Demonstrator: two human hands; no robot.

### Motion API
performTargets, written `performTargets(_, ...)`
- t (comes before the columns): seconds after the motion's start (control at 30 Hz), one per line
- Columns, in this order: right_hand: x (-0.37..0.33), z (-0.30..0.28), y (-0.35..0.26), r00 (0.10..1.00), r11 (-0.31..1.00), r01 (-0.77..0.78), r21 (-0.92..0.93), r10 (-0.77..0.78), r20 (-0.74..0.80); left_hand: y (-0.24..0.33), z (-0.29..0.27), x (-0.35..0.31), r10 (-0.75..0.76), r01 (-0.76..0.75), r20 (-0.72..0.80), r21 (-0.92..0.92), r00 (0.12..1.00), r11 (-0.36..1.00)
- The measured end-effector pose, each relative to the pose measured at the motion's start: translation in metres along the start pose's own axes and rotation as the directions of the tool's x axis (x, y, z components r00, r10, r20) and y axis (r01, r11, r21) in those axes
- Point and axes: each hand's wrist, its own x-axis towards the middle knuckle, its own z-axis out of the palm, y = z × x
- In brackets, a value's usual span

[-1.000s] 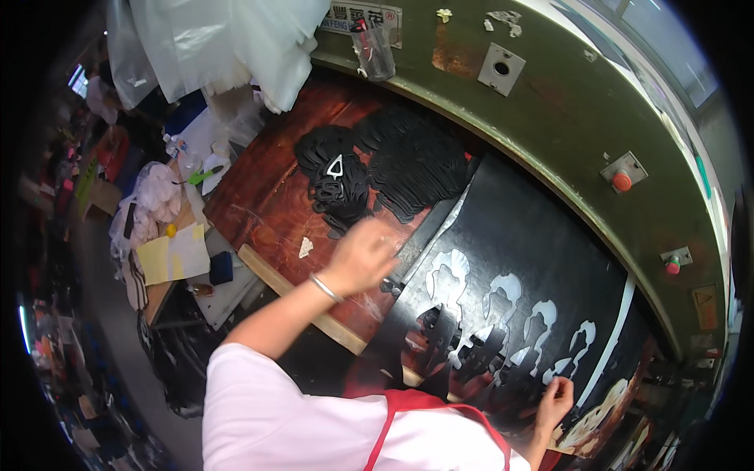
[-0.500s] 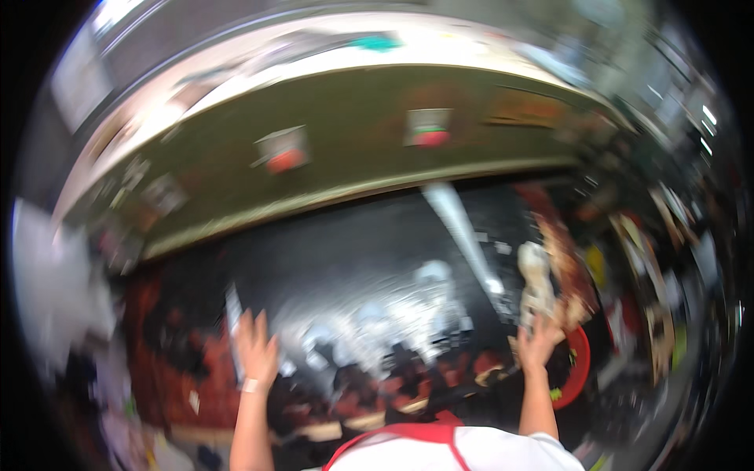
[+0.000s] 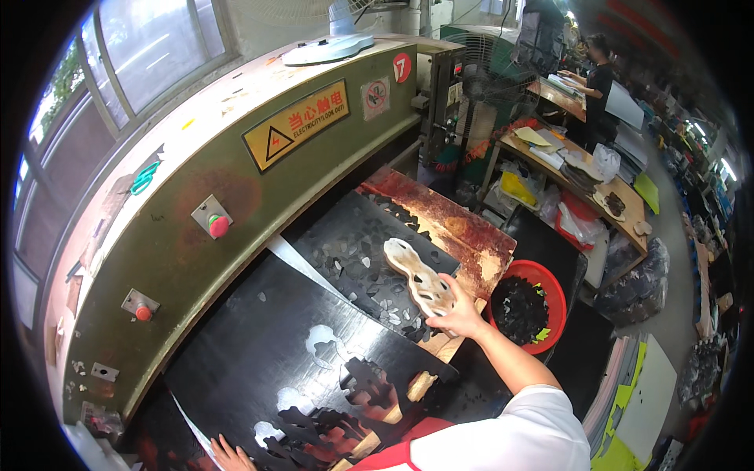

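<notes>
My right hand (image 3: 460,315) is wrapped round the near end of a long cream cutting die (image 3: 410,262) with wavy sides and dark oval openings. The die rests on a black board (image 3: 318,224) strewn with small dark cut pieces (image 3: 386,310). At the lower edge my left hand (image 3: 230,455) lies with fingers stretched out by the left edge of a large black sheet (image 3: 236,345); the rest of it is out of view. Cut-out gaps (image 3: 377,385) run along the sheet's near edge. A small tan block (image 3: 422,386) lies there.
A green press beam (image 3: 177,196) with two red buttons spans the far side. Right of my hand stands a red basin (image 3: 559,294) of black scraps. Stacked sheets (image 3: 628,392) stand at right. Another person (image 3: 598,82) is at a farther table.
The view has swung right and sharpened. My left hand now shows only at the lower edge; my right hand, at the die's near end before, is closed round it.
</notes>
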Motion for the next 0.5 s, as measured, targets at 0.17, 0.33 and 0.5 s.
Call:
performTargets(0.17,-0.01,0.016,-0.012,0.963,0.247,-0.244,0.938,0.178,0.204,0.01,-0.002,0.005,-0.113,0.117,0.075,-0.059,0.991,0.991)
performTargets(0.33,-0.016,0.054,-0.013,0.912,-0.048,-0.22,0.974,0.343,0.223,0.016,-0.001,0.005,-0.127,0.122,-0.019,-0.169,0.992,0.978)
performTargets(0.5,0.015,0.045,-0.02,0.927,-0.058,-0.296,0.953,0.221,0.302,0.017,-0.001,0.004,-0.183,0.18,-0.014,-0.121,0.983,0.976)
